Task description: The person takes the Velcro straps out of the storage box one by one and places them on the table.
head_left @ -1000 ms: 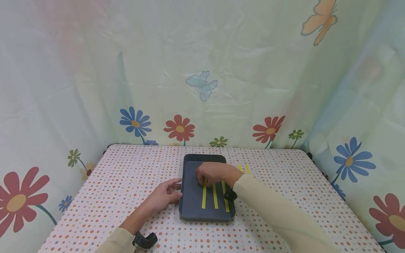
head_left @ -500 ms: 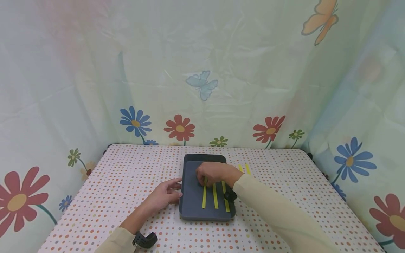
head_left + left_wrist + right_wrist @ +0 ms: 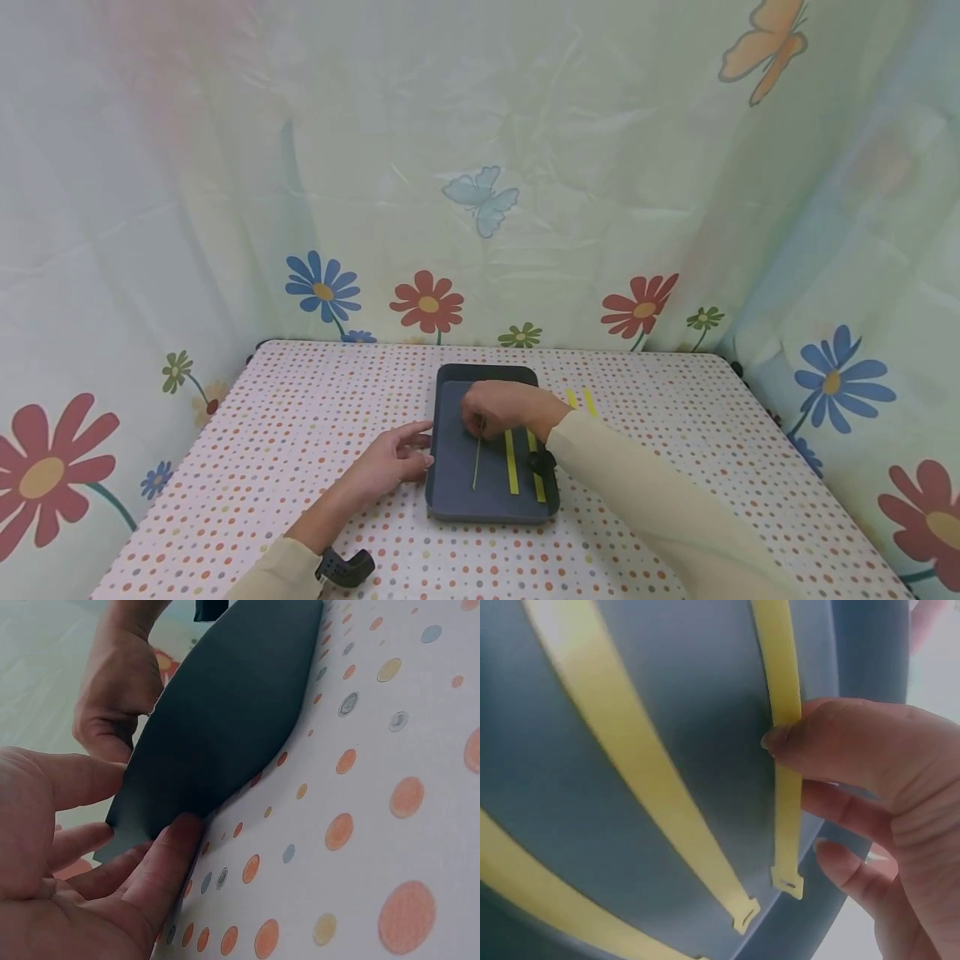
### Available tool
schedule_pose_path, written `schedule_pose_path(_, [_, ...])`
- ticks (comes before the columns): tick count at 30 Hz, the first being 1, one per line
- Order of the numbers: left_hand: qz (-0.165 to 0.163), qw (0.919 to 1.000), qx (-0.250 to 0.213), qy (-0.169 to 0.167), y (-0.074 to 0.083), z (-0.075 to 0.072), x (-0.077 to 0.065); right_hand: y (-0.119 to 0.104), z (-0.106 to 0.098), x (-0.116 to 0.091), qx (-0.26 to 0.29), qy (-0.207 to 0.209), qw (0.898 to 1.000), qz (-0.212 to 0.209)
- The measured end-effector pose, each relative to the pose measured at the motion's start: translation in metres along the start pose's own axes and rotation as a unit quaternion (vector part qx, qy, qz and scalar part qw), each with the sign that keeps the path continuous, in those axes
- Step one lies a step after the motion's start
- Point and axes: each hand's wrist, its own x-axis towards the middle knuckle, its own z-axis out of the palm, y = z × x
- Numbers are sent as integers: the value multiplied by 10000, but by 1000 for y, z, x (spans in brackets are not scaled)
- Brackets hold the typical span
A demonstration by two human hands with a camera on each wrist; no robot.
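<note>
In the head view a dark grey tray [image 3: 450, 500] lies on the dotted tabletop. My right hand [image 3: 498, 407] is over it, pinching a thin yellow strip [image 3: 476, 467], which appears edge-on there. The right wrist view has thumb and fingers gripping this flat strip [image 3: 787, 817], whose end tab is slotted. Two more yellow strips [image 3: 512, 471] [image 3: 641, 765] lie side by side in the tray, partly hidden by my right hand and wrist. At the tray's left side is my left hand [image 3: 393, 457]; in the left wrist view its loosely bent fingers [image 3: 176, 840] touch the outer wall [image 3: 225, 712].
Two further yellow strips [image 3: 589, 402] lie on the table [image 3: 337, 392] right of the tray, partly covered by my right sleeve [image 3: 637, 492]. A flower-printed curtain [image 3: 360, 167] stands behind the table and at both sides.
The leftmost strip in the tray lay with its flat face up; now my right hand has turned it edge-on and shifted it slightly left. My left hand stays by the tray.
</note>
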Motion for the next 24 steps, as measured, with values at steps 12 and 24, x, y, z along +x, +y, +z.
schedule_pose_path(12, [23, 10000, 49, -10, 1, 1, -1, 1, -12, -5, 398, 339, 9986, 124])
schedule_pose_path(24, [-34, 9999, 87, 91, 4, 0, -3, 15, -27, -28, 694, 843, 9940, 76])
